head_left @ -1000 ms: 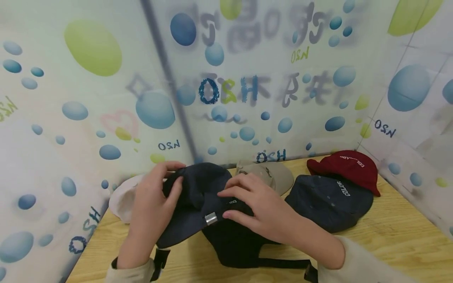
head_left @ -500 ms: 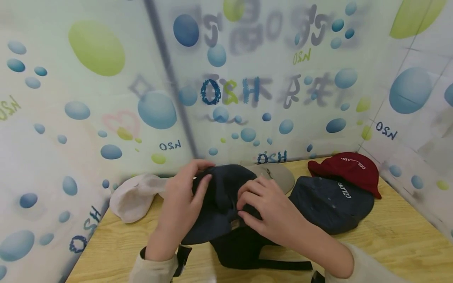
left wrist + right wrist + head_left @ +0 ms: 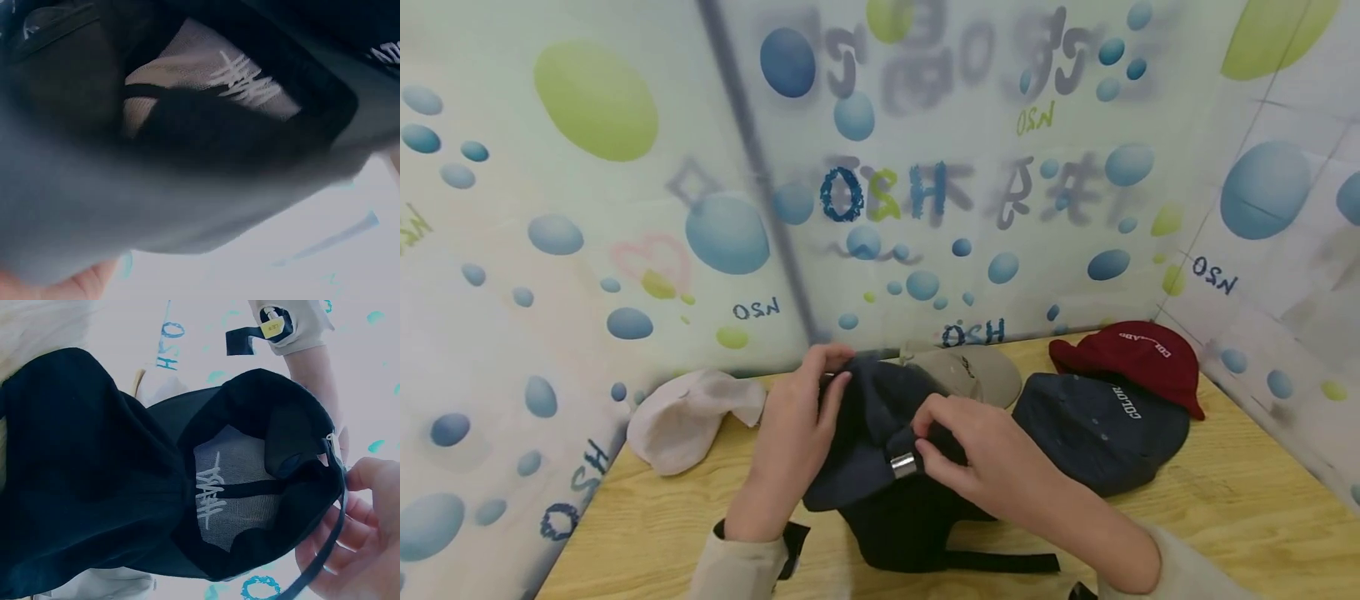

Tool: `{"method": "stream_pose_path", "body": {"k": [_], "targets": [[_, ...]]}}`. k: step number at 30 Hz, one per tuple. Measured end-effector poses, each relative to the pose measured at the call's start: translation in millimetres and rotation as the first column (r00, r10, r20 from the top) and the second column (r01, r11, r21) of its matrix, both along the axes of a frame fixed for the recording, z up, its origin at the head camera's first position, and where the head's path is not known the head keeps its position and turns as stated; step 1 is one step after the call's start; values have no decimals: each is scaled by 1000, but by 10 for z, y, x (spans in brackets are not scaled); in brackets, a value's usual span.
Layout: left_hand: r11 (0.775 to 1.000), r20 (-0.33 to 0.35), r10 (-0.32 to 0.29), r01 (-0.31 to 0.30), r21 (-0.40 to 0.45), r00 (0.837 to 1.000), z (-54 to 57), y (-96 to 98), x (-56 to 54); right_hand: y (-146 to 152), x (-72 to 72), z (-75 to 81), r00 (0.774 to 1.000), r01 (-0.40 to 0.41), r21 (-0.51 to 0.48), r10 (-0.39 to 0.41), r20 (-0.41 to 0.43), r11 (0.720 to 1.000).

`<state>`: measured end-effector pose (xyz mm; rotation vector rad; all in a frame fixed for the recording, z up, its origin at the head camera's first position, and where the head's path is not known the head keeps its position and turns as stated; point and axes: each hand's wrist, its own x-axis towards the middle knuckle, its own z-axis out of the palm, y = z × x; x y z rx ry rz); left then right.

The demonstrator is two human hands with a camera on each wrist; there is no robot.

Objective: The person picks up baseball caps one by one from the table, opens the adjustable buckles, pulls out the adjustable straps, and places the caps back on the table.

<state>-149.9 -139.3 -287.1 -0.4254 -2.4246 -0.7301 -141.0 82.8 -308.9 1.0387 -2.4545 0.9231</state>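
Observation:
My left hand (image 3: 793, 446) grips one side of a navy baseball cap (image 3: 850, 479), thumb in front and fingers behind. My right hand (image 3: 981, 446) pinches the cap's back strap beside a metal buckle (image 3: 904, 465). From the right wrist, the cap's inside shows a pale mesh lining (image 3: 240, 487) with stitching, and a loose strap (image 3: 322, 553) hangs past the right fingers. The left wrist view is mostly filled by blurred dark cloth (image 3: 206, 194), with left fingertips (image 3: 81, 287) at the bottom. Under the navy cap, a black cap (image 3: 902, 533) lies on the table, partly hidden.
A white cap (image 3: 677, 421) lies to the left on the wooden table (image 3: 647, 525). Behind the hands is a beige cap (image 3: 992, 375). At right, a red cap (image 3: 1138, 362) rests against another navy cap (image 3: 1097, 433). Patterned walls (image 3: 880, 275) enclose the back and sides.
The navy cap and my left hand have shifted right, uncovering the white cap. My right fingers, earlier spread over the strap, now pinch it beside the buckle.

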Motion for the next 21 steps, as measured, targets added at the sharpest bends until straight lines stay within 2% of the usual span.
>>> {"method": "stream_pose_path", "body": {"k": [3, 5, 10, 12, 14, 17, 19, 21], "targets": [[998, 13, 34, -33, -62, 999, -7, -18, 38, -20, -38, -22, 999, -23, -26, 23, 26, 999], [994, -1, 49, -49, -102, 999, -4, -18, 90, -32, -64, -41, 998, -39, -43, 41, 42, 998], [978, -115, 80, -100, -184, 990, 22, 52, 313, -65, -111, -73, 992, -64, -84, 73, 105, 994], [972, -140, 84, -113, -208, 986, 30, 96, 415, -77, -123, -80, 988, -70, -101, 83, 133, 992], [968, -117, 80, -106, -229, 990, 30, 143, 508, -84, -131, -85, 983, -74, -120, 92, 157, 990], [961, -22, 75, -78, -266, 997, 1, 192, 609, -95, -136, -95, 976, -82, -153, 110, 188, 985], [957, 64, 86, -64, -284, 994, -30, 212, 646, -105, -137, -103, 971, -86, -174, 121, 204, 981], [952, 97, 101, -68, -299, 990, -71, 220, 660, -117, -136, -112, 968, -87, -189, 127, 216, 978]]}}
